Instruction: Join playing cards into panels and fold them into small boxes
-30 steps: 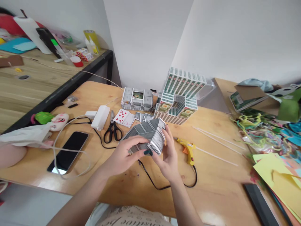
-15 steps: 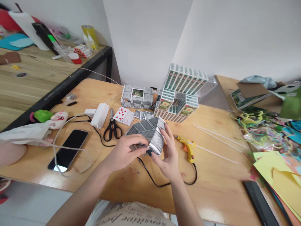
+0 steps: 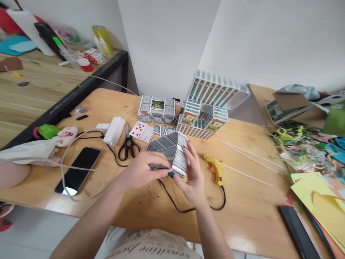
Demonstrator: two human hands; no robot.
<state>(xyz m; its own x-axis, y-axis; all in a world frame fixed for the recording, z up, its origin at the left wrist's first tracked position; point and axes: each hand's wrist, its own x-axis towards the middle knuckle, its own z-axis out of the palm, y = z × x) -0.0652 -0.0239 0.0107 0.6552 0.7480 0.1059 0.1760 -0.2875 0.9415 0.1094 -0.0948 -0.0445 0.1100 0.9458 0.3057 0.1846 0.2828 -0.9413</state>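
Observation:
Both my hands grip a grey-and-white box-like piece built of playing cards [image 3: 167,145], held above the table. My left hand [image 3: 147,165] is closed on its near left side, thumb and fingers pinching a card edge. Around the right side, by the rounded white-patterned end, my right hand [image 3: 191,172] is closed, its thumb at the lower corner. The underside of the piece is hidden. Just right of my right hand lies a yellow glue gun [image 3: 215,167] with a glue stick in its back. Loose playing cards [image 3: 141,131] and black-handled scissors [image 3: 128,144] lie beyond my left hand.
At the back stand a card-built box [image 3: 156,109] and stacked green-and-white card boxes [image 3: 207,108]. A phone [image 3: 79,171], cables and a white power block [image 3: 115,130] are at left. Glue sticks [image 3: 250,156], coloured paper [image 3: 318,198] and a black bar [image 3: 299,230] lie at right.
The card piece has tilted slightly in my hands, and a card edge now shows between my left thumb and fingers. Both hands keep their hold. The view has shifted slightly.

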